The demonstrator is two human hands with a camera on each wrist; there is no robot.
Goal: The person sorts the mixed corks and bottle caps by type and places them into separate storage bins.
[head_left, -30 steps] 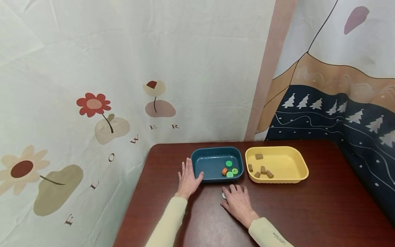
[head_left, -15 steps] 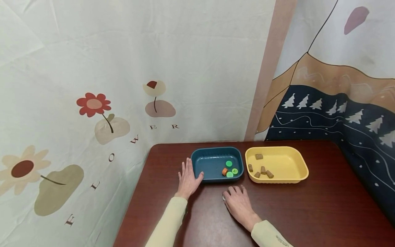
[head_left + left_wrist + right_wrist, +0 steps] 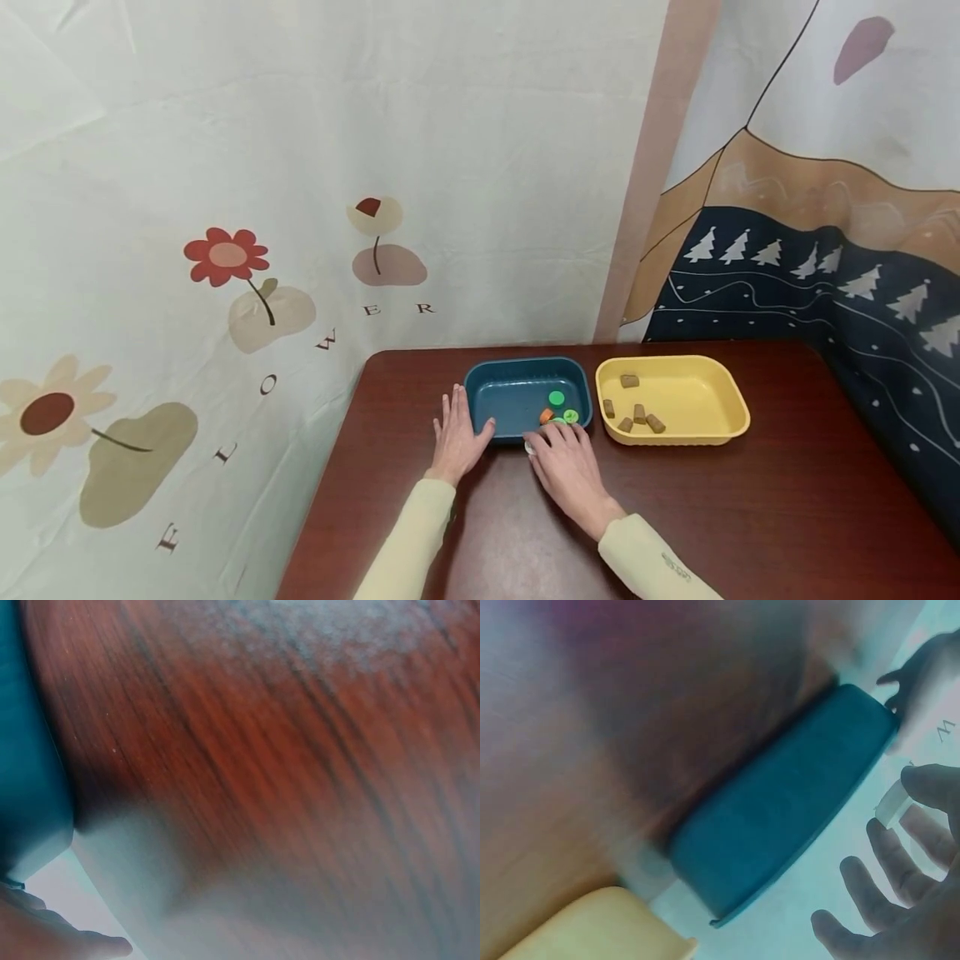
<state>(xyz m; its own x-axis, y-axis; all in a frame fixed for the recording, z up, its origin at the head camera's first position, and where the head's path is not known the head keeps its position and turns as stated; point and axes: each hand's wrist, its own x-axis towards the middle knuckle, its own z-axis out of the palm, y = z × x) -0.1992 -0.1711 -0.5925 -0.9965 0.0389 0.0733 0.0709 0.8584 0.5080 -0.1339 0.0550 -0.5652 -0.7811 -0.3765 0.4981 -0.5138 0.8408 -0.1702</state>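
Observation:
My right hand (image 3: 572,467) pinches a small white bottle cap (image 3: 892,804) between thumb and fingertips. It is over the near edge of the dark blue tray (image 3: 498,400), partly hiding what lies in that corner. Several plastic caps sit in the tray's right part, among them a green cap (image 3: 557,398), a light green cap (image 3: 572,416) and an orange cap (image 3: 547,414). My left hand (image 3: 455,437) rests with straight fingers against the tray's left side, thumb by its near left corner. In the left wrist view only a bit of that hand shows.
Right of the blue tray stands a yellow tray (image 3: 697,400) holding several brown corks (image 3: 655,423). Both trays stand toward the far side of a dark red-brown table (image 3: 750,517). Printed fabric (image 3: 510,183) hangs behind.
My right hand has gathered up the white bottle cap from the table and carried it forward and slightly left to the blue tray's near edge. The left hand has stayed in place.

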